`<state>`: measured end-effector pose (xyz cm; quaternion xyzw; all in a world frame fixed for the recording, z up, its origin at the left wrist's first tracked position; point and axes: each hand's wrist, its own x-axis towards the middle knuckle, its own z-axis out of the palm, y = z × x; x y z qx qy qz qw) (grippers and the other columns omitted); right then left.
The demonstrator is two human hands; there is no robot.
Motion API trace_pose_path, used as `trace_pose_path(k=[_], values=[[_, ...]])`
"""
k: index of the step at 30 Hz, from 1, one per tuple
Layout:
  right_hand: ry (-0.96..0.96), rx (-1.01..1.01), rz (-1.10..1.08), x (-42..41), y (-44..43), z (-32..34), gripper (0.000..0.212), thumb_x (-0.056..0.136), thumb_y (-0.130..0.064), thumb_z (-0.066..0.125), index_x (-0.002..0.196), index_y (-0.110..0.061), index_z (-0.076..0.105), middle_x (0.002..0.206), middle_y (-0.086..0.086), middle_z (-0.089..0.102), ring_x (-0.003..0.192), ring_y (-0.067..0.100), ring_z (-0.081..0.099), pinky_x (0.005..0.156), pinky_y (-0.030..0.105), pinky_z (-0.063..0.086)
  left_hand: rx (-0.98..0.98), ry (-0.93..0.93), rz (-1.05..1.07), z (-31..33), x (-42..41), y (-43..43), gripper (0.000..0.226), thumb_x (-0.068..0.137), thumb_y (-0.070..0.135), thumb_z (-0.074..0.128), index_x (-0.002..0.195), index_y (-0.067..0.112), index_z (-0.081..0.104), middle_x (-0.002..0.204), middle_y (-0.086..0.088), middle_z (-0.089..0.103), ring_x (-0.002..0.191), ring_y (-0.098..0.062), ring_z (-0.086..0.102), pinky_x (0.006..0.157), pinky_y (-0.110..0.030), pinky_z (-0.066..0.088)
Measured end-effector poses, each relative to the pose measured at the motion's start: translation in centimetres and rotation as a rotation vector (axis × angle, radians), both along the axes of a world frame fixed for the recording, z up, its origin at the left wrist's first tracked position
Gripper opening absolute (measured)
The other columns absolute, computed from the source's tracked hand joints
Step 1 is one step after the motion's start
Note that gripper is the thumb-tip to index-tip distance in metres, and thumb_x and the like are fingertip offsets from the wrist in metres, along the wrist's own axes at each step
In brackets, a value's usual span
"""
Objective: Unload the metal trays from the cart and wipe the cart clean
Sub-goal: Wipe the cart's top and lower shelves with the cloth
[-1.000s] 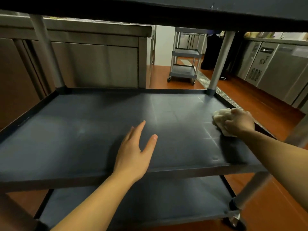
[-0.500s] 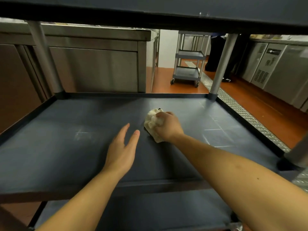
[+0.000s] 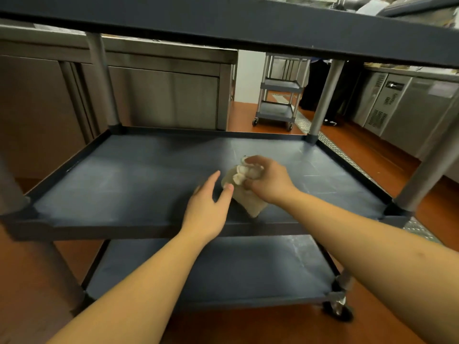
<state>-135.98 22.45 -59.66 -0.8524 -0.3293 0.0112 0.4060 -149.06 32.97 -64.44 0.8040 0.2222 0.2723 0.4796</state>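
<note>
A dark grey three-shelf cart fills the view; its middle shelf [image 3: 129, 180] is bare and streaked. My right hand [image 3: 267, 181] is closed on a crumpled beige cloth [image 3: 244, 194] just above the shelf's middle, and one end of the cloth hangs down toward the shelf's front part. My left hand [image 3: 207, 209] hovers open beside the cloth, its thumb tip touching it. The bottom shelf [image 3: 223, 271] is bare too. No metal trays are in view.
Steel cabinets [image 3: 159, 95] stand behind the cart. A second small cart [image 3: 279, 100] is in the aisle beyond, by a person's dark legs [image 3: 316, 88]. Refrigerated units [image 3: 407, 110] line the right. A floor drain grate [image 3: 347, 160] runs along the orange floor.
My right hand swept the cloth from the shelf's right edge to its middle, then lifted it. My left hand stayed open and closed in on the cloth. The view has pulled back.
</note>
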Motion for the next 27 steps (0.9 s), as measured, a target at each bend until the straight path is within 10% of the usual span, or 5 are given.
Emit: trace_pose_path(k=[11, 15, 27], values=[[-0.029, 0.076, 0.151, -6.6, -3.8, 5.9, 0.053, 0.067, -0.018, 0.079, 0.112, -0.038, 0.062, 0.107, -0.018, 0.063, 0.093, 0.004, 0.063, 0.077, 0.022, 0.053, -0.264, -0.182, -0.054, 2.4, -3.6, -0.8, 0.051, 0.091, 0.045, 0.054, 0.14, 0.033, 0.043, 0.135, 0.012, 0.05, 0.123, -0.006, 0.045, 0.092, -0.02, 0.035], [0.045, 0.095, 0.249, -8.5, -4.4, 6.7, 0.054, 0.068, -0.008, 0.079, 0.112, -0.036, 0.063, 0.103, -0.018, 0.062, 0.087, -0.004, 0.063, 0.065, 0.012, 0.051, -0.455, -0.279, -0.175, 3.1, -5.4, -0.7, 0.015, 0.087, 0.038, 0.065, 0.101, 0.035, 0.067, 0.096, 0.015, 0.071, 0.095, -0.006, 0.066, 0.075, -0.018, 0.046], [0.518, -0.108, 0.399, -10.7, -7.8, 3.6, 0.053, 0.076, -0.007, 0.075, 0.122, -0.029, 0.062, 0.107, -0.007, 0.071, 0.098, 0.013, 0.068, 0.072, 0.023, 0.056, -0.365, 0.103, -0.518, -0.7, -11.4, 1.7, 0.019, 0.078, 0.031, 0.077, 0.093, 0.02, 0.074, 0.085, -0.005, 0.075, 0.081, -0.019, 0.072, 0.066, -0.023, 0.057]])
